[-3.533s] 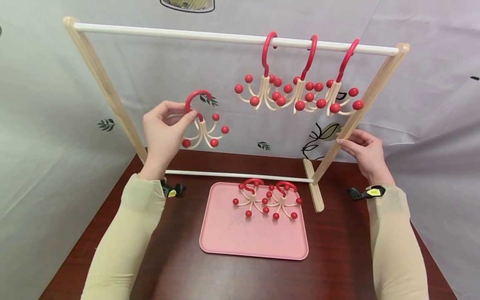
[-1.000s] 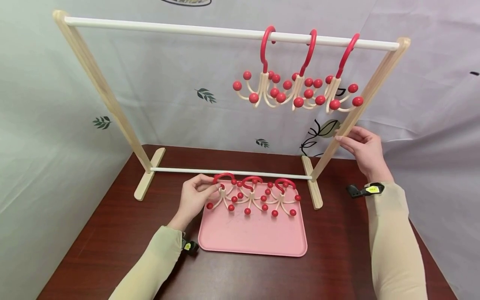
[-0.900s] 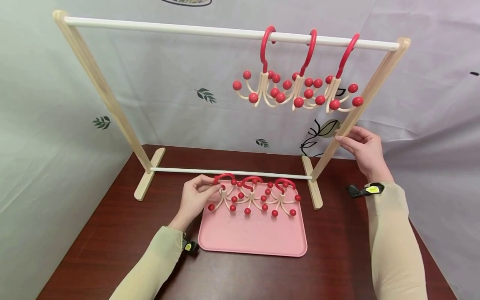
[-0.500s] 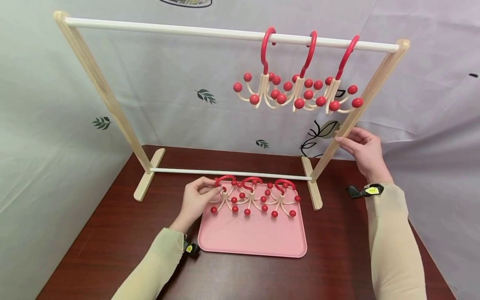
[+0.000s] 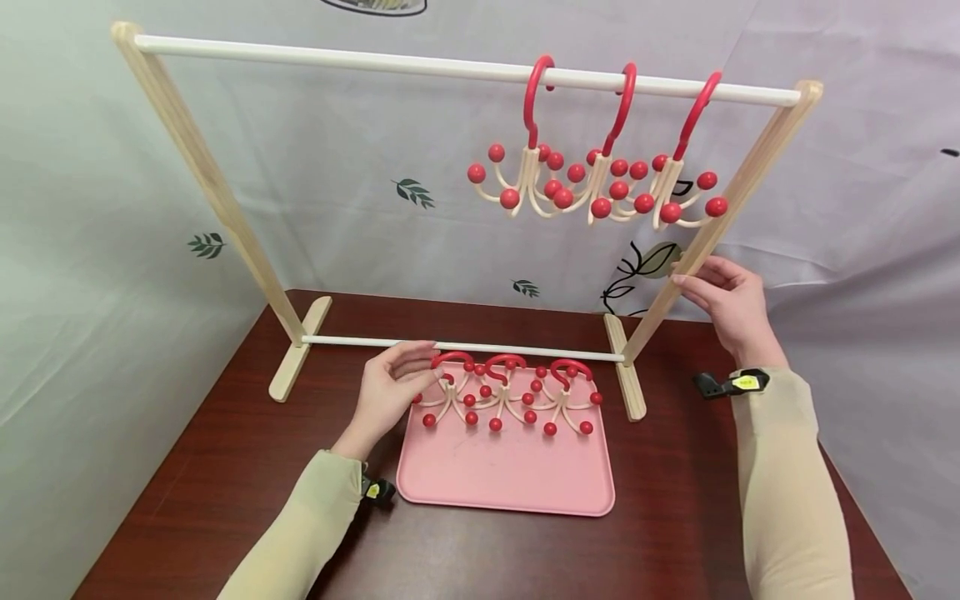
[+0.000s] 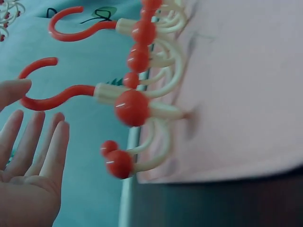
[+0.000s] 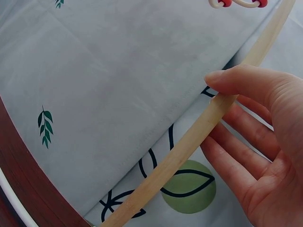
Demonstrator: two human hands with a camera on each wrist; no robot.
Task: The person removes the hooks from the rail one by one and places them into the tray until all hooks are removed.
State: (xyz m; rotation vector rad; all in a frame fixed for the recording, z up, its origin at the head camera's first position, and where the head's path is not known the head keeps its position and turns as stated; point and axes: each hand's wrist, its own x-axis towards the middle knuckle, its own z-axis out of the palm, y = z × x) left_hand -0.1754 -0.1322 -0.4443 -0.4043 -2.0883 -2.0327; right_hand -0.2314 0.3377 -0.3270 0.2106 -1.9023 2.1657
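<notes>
My left hand point(image 5: 386, 396) is beside the left-hand multi-arm hanger point(image 5: 451, 390), which stands on its ball-tipped arms at the back left of the pink tray point(image 5: 502, 479). In the left wrist view its fingers are spread and nearly straight, with the thumb right at the red hook point(image 6: 57, 99). A second hanger point(image 5: 505, 390) and a third point(image 5: 564, 402) stand in a row to its right. My right hand point(image 5: 729, 302) pinches the right wooden post point(image 7: 180, 146) of the rack between thumb and fingers.
On the rack's white top rod point(image 5: 337, 58) hang three more such hangers, one of them a left one point(image 5: 529, 162), towards the right end. A low white rod point(image 5: 360, 341) runs behind the tray. The rack's feet point(image 5: 300, 350) rest on the dark wooden table point(image 5: 225, 467).
My left hand brought a hanger down from mid-air to the tray's left side and nudged it slightly right. Its fingers have now let go. My right hand stays on the post.
</notes>
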